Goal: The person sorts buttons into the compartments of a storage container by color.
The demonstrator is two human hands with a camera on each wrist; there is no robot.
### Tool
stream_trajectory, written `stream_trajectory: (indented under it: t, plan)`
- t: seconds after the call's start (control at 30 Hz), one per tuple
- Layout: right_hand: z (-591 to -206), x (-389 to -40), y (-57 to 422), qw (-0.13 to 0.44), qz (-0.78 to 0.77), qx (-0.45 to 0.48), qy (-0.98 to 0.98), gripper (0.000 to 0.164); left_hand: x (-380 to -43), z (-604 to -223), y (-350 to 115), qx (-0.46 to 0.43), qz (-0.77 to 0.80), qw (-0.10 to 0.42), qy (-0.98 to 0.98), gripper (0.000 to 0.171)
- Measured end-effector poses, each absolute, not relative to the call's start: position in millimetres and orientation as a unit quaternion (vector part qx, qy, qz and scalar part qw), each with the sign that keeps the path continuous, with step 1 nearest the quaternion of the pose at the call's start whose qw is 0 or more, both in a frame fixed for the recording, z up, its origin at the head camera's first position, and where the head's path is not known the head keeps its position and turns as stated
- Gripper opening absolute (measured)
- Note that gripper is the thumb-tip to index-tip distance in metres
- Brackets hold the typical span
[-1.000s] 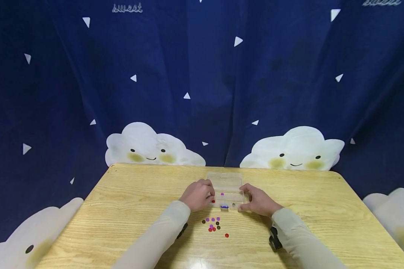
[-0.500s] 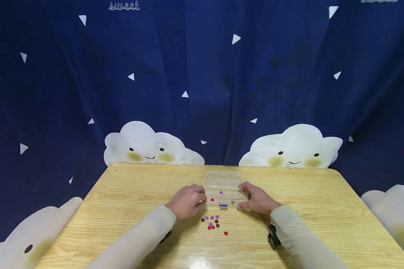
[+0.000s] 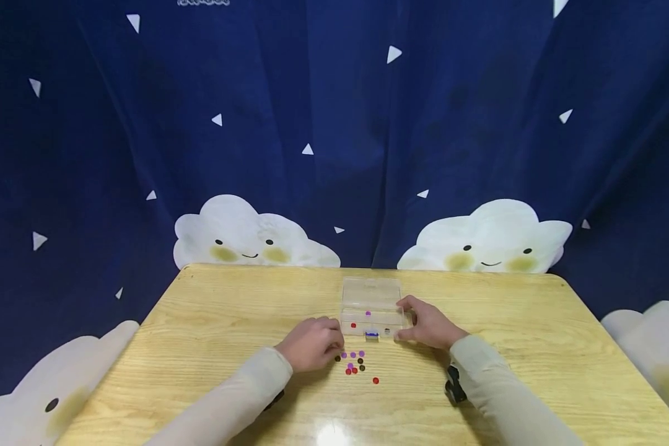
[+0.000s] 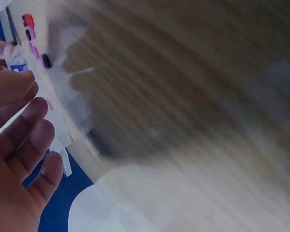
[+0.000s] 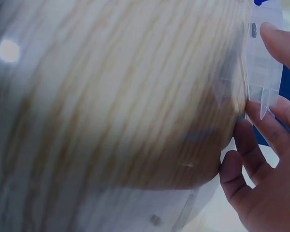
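A clear plastic box (image 3: 371, 292) stands with its lid raised near the far side of the table. Inside lie a purple disc (image 3: 368, 313), a red disc (image 3: 354, 325) and a dark disc (image 3: 387, 331). My right hand (image 3: 430, 325) grips the box's right end, thumb in front and fingers behind. My left hand (image 3: 312, 344) hovers at the left edge of a loose group of small discs, its fingers loosely bent. Nothing shows between them in the left wrist view. The group holds several purple discs (image 3: 353, 355), black discs (image 3: 362, 368) and red discs (image 3: 354, 370).
One red disc (image 3: 376, 381) lies apart, nearer to me. A blue latch (image 3: 371, 335) sits on the box's front. The wooden table (image 3: 228, 310) ends at a dark blue curtain (image 3: 334, 136) with white clouds printed on it.
My left hand has drawn back from the box's left end and come down toward the loose discs. The red disc stays in the box. My right hand keeps its grip.
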State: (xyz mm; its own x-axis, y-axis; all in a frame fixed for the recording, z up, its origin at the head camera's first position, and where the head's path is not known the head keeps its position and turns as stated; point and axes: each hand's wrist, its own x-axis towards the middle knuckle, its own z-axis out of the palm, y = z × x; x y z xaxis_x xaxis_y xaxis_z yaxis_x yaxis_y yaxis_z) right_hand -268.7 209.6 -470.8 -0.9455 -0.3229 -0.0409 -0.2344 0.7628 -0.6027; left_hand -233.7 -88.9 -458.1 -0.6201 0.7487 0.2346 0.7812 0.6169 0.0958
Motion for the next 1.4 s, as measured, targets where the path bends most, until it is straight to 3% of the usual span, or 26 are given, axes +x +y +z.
stream_trajectory:
  t: [0.2,1.4]
  plan:
    - [-468.8,-269.5,208.8,0.080,-0.311,-0.142,0.936,0.065,-230.8,-460.3,-85.0,-0.420,-0.079,0.059,-0.902,0.006]
    - [-464.9,-265.9,207.5,0.083,-0.317,-0.136,0.935,0.064,-229.9,-468.2,-73.1,-0.383,-0.089,0.064,-0.917,0.007]
